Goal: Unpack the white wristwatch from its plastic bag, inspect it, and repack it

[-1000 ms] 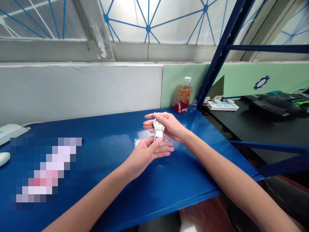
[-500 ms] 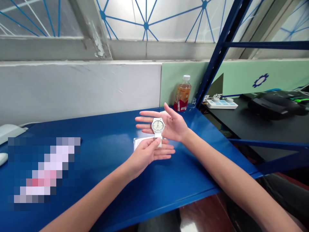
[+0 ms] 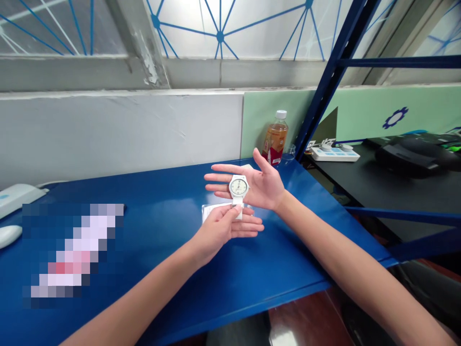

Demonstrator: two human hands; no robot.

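Note:
A white wristwatch (image 3: 238,186) with a pale round dial lies across the palm of my right hand (image 3: 257,185), whose fingers are stretched out flat, palm up, above the blue table (image 3: 154,226). My left hand (image 3: 223,228) sits just below it and pinches the lower end of the watch's white strap between thumb and fingers. Under both hands a small clear plastic packet (image 3: 212,211) lies on the table, partly hidden by my left hand.
A bottle of amber drink (image 3: 275,139) stands at the table's back right corner beside a blue rack post (image 3: 324,91). A white power strip (image 3: 334,154) and black gear (image 3: 414,156) lie on the black desk to the right. A white mouse (image 3: 9,235) rests far left.
My right hand has opened from a curled hold round the watch to a flat palm. The watch now lies face up on it; my left hand keeps its pinch on the strap.

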